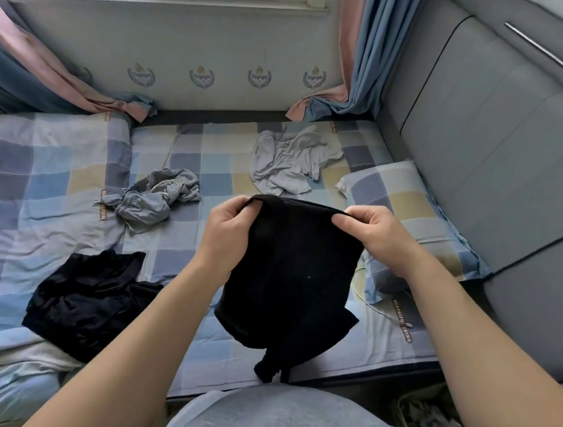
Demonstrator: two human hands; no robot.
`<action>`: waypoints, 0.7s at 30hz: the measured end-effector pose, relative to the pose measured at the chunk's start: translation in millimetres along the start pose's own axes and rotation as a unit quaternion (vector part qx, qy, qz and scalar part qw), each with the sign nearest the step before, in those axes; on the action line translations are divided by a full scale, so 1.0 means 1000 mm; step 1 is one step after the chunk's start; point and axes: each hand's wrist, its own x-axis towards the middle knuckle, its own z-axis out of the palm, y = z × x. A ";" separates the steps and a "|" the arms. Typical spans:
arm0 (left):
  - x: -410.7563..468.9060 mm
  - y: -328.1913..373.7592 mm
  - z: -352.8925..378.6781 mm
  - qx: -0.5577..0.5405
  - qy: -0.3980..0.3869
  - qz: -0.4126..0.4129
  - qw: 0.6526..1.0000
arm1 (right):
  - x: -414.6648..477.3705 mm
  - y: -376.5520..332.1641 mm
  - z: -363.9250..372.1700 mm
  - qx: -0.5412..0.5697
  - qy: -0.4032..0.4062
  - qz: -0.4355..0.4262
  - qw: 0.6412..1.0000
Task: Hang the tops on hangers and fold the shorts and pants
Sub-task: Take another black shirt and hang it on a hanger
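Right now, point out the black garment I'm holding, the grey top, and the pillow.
black garment [295,269]: head view, middle of the hanging cloth.
grey top [288,162]: head view, its crumpled middle.
pillow [413,191]: head view, top face.

A black garment [288,269] hangs lifted, its top edge pinched at 2 spots by the left hand [227,228] and right hand [377,236]. A second black garment [89,301] lies crumpled low on the left. Farther back lie bunched blue-grey shorts [157,201] with an elastic waistband and a rumpled light grey top [288,162].
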 end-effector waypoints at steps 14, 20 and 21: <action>0.022 0.001 -0.060 0.391 -0.207 -0.057 0.895 | 0.030 0.039 0.004 -0.070 0.223 -0.025 0.972; 0.013 -0.051 -0.076 0.492 -0.048 -0.073 0.866 | 0.037 0.063 -0.024 -0.072 0.343 0.016 0.936; 0.011 -0.055 -0.076 0.459 -0.022 -0.059 0.886 | 0.036 0.071 -0.024 -0.082 0.337 0.033 0.937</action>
